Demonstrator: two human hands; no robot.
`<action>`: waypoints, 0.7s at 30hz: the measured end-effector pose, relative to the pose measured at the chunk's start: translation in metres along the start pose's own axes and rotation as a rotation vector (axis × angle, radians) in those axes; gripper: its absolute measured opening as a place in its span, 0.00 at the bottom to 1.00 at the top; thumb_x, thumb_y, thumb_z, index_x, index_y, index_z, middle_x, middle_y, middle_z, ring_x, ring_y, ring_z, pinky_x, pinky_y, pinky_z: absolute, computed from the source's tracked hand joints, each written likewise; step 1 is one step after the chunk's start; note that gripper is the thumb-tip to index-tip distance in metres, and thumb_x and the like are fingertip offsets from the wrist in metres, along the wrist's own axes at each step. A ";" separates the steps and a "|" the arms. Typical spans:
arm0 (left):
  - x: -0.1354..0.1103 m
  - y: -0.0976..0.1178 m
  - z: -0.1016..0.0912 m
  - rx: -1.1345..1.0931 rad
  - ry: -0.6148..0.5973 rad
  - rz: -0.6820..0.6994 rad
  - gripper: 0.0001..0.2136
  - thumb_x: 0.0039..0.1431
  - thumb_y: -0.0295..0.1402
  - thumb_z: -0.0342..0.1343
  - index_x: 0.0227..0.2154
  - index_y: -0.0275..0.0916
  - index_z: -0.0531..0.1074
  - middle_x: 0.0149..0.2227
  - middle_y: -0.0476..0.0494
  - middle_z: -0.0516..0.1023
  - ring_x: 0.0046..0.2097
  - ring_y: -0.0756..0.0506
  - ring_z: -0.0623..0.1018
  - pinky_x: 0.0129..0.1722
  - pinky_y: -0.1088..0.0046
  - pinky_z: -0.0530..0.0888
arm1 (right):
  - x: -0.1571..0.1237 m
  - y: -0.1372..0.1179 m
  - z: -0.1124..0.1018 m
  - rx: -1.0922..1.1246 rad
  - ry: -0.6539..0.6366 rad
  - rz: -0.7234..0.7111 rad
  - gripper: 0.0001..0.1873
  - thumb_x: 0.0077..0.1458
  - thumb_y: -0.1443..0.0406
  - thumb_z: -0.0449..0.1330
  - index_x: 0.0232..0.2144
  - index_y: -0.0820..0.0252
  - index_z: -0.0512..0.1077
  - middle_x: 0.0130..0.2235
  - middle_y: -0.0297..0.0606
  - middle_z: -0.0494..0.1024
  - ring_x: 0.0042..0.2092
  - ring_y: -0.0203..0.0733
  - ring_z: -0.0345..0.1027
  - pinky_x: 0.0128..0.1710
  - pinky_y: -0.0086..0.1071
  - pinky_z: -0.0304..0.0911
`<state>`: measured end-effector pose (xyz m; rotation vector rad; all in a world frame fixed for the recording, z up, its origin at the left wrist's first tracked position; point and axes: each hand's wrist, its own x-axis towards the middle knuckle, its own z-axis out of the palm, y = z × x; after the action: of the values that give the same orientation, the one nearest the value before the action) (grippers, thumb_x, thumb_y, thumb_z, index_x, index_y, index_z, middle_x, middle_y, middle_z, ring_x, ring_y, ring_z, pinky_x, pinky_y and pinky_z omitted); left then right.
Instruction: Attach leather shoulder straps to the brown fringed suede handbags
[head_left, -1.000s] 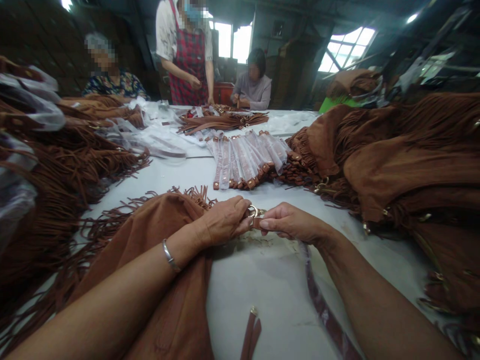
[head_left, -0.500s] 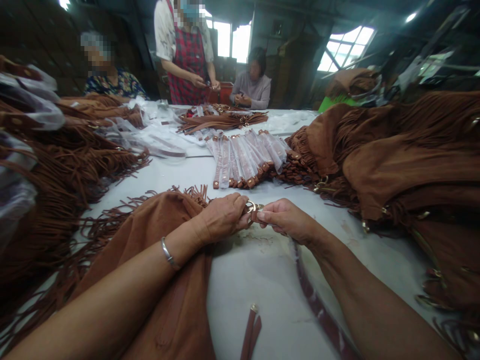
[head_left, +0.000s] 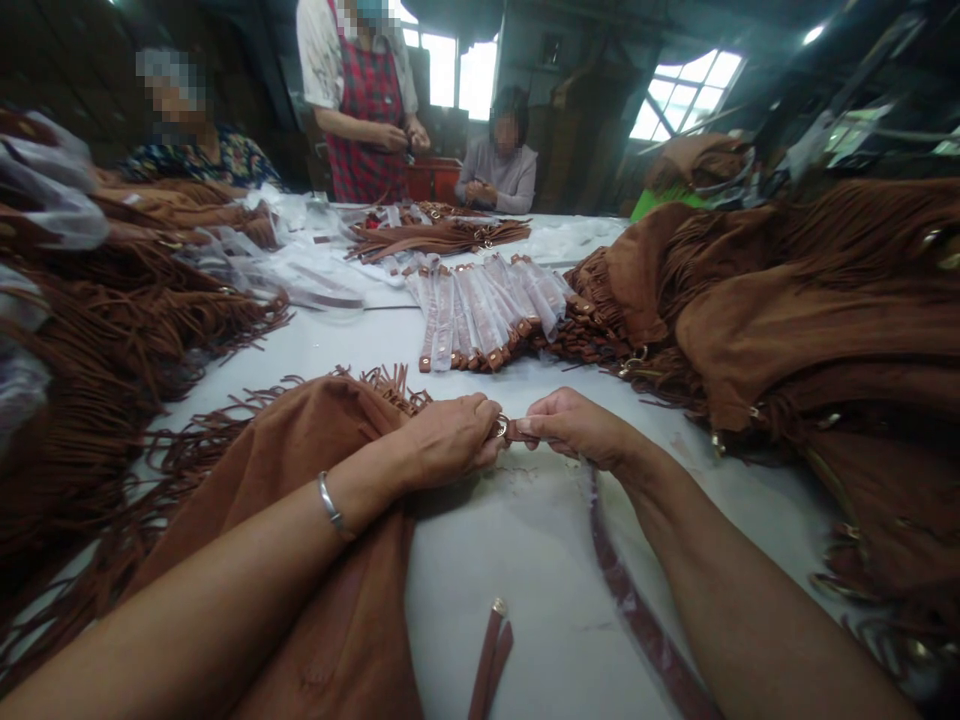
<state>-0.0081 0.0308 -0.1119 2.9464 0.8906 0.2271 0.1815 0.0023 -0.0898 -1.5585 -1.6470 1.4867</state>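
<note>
My left hand (head_left: 454,437) is closed around a gold-coloured metal ring (head_left: 502,427), beside the top of a brown fringed suede bag (head_left: 315,470). The ring's far side is hidden in the fingers. Between thumb and fingers, my right hand (head_left: 574,425) pinches the end of a brown strap (head_left: 615,578) close to that ring. A short piece of the strap spans the gap between the hands and meets the ring. From the right hand the strap, wrapped in clear film, hangs down towards me. In front lies a thin brown leather tie (head_left: 491,655) with a metal end.
Several film-wrapped straps (head_left: 484,312) lie in a row beyond my hands on the white table (head_left: 465,560). Brown fringed bags are heaped on the right (head_left: 795,330) and on the left (head_left: 97,400). Co-workers are across the table, one standing (head_left: 367,120).
My right hand has drawn slightly to the right, away from my left. More of the strap end shows between them, and the ring is more covered. The whole view has shifted a little.
</note>
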 end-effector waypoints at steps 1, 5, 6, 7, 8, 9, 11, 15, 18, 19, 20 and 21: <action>0.000 0.002 0.000 0.001 -0.007 -0.029 0.10 0.59 0.37 0.43 0.36 0.35 0.63 0.34 0.42 0.71 0.35 0.44 0.73 0.33 0.70 0.70 | -0.001 -0.001 0.000 -0.008 0.000 0.004 0.18 0.40 0.54 0.60 0.18 0.66 0.66 0.11 0.23 0.53 0.14 0.24 0.39 0.13 0.23 0.32; 0.001 0.007 -0.002 0.037 -0.044 -0.133 0.14 0.61 0.40 0.38 0.33 0.35 0.63 0.32 0.42 0.71 0.33 0.43 0.74 0.29 0.69 0.69 | -0.009 -0.009 0.004 -0.047 0.037 -0.036 0.18 0.44 0.56 0.59 0.18 0.67 0.67 0.13 0.24 0.54 0.15 0.24 0.40 0.14 0.22 0.34; 0.001 0.008 -0.003 0.041 -0.050 -0.138 0.14 0.61 0.40 0.38 0.33 0.35 0.63 0.31 0.41 0.72 0.33 0.43 0.74 0.29 0.69 0.69 | -0.010 -0.011 0.006 -0.050 0.044 -0.049 0.18 0.45 0.56 0.58 0.18 0.67 0.67 0.13 0.25 0.55 0.15 0.24 0.41 0.14 0.22 0.35; 0.000 0.008 -0.004 0.040 -0.056 -0.133 0.14 0.61 0.39 0.38 0.33 0.35 0.63 0.32 0.41 0.72 0.33 0.43 0.74 0.29 0.69 0.69 | -0.012 -0.013 0.006 -0.044 0.040 -0.058 0.18 0.45 0.56 0.58 0.18 0.67 0.67 0.13 0.25 0.55 0.15 0.24 0.41 0.14 0.22 0.34; 0.000 0.007 -0.005 0.035 -0.065 -0.122 0.13 0.61 0.39 0.39 0.34 0.35 0.63 0.31 0.41 0.72 0.33 0.43 0.74 0.30 0.70 0.69 | -0.012 -0.014 0.006 -0.023 0.024 -0.061 0.18 0.46 0.56 0.58 0.18 0.67 0.67 0.13 0.25 0.55 0.15 0.23 0.41 0.13 0.22 0.34; -0.001 0.007 -0.006 0.027 -0.077 -0.104 0.12 0.60 0.38 0.40 0.34 0.36 0.63 0.31 0.41 0.72 0.33 0.43 0.74 0.30 0.70 0.69 | -0.012 -0.013 0.005 0.012 0.000 -0.062 0.18 0.45 0.55 0.59 0.19 0.67 0.67 0.13 0.25 0.56 0.14 0.23 0.40 0.13 0.22 0.33; -0.002 0.005 -0.007 0.009 -0.093 -0.060 0.10 0.59 0.36 0.41 0.34 0.36 0.63 0.30 0.42 0.73 0.31 0.44 0.74 0.29 0.70 0.68 | -0.009 -0.008 0.001 0.105 -0.074 -0.053 0.20 0.44 0.54 0.60 0.19 0.67 0.67 0.12 0.24 0.56 0.13 0.23 0.39 0.12 0.22 0.31; -0.003 0.004 -0.008 -0.007 -0.100 0.004 0.10 0.59 0.37 0.41 0.33 0.36 0.63 0.29 0.42 0.72 0.30 0.44 0.74 0.27 0.71 0.67 | 0.001 0.009 -0.010 0.245 -0.224 -0.026 0.20 0.41 0.54 0.63 0.19 0.67 0.68 0.11 0.24 0.56 0.12 0.24 0.40 0.11 0.22 0.33; -0.002 0.006 -0.008 -0.014 -0.108 -0.008 0.11 0.60 0.38 0.41 0.34 0.36 0.63 0.30 0.42 0.72 0.30 0.44 0.74 0.28 0.71 0.67 | 0.004 0.014 -0.012 0.241 -0.225 -0.025 0.19 0.42 0.54 0.62 0.19 0.68 0.68 0.11 0.25 0.57 0.12 0.24 0.40 0.11 0.22 0.33; -0.002 0.007 -0.008 -0.016 -0.099 -0.026 0.11 0.60 0.39 0.42 0.34 0.36 0.63 0.30 0.42 0.73 0.30 0.44 0.74 0.28 0.71 0.67 | 0.003 0.012 -0.011 0.208 -0.196 -0.023 0.19 0.42 0.54 0.62 0.20 0.68 0.68 0.11 0.25 0.57 0.12 0.24 0.41 0.11 0.22 0.33; -0.002 0.008 -0.008 -0.020 -0.092 -0.055 0.12 0.59 0.39 0.42 0.33 0.36 0.63 0.30 0.42 0.73 0.30 0.44 0.74 0.27 0.71 0.66 | 0.000 0.009 -0.009 0.167 -0.156 -0.021 0.19 0.43 0.54 0.61 0.20 0.68 0.68 0.11 0.25 0.57 0.13 0.24 0.41 0.12 0.22 0.33; -0.001 0.009 -0.007 -0.025 -0.091 -0.092 0.12 0.59 0.40 0.42 0.32 0.37 0.64 0.30 0.42 0.73 0.29 0.44 0.74 0.27 0.72 0.66 | -0.002 0.004 -0.006 0.123 -0.111 -0.022 0.19 0.44 0.54 0.61 0.20 0.68 0.68 0.11 0.25 0.56 0.13 0.24 0.41 0.12 0.22 0.33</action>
<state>-0.0055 0.0232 -0.1043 2.8583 1.0004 0.0983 0.1895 0.0017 -0.0905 -1.4115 -1.5940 1.6562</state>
